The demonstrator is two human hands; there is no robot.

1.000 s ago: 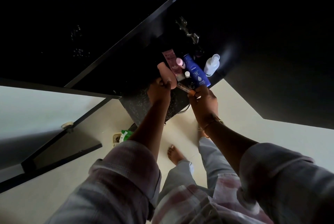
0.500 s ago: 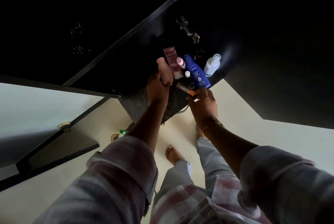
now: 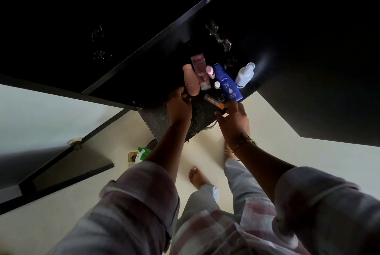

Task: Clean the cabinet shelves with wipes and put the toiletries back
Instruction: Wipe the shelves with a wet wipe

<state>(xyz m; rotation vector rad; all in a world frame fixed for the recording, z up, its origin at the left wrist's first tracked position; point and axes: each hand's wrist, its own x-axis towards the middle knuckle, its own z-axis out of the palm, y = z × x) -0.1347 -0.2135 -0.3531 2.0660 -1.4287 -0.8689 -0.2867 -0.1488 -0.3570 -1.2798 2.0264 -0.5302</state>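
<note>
Left hand grips the peach bottle at its base. Right hand pinches an orange-capped tube beside the blue bottle.

Glossy plastic blue bottle; matt pink bottle; speckled polished stone tabletop; shiny metal hinge; soft checked cloth sleeves.

Dark speckled counter: near edge lit, far part lost in shadow. Toiletries cluster toward its right.
- Peach bottle leftmost, base hidden, so contact with the counter is unclear.
- Pink tube just right of it.
- Then a pink-capped bottle and a blue Nivea bottle, with a small white-capped bottle between.
- White bottle rightmost, slightly apart.
- Slim orange-tipped tube nearest, angled.

Pale floor below carries a green-and-white packet beside a drain grille.
</note>
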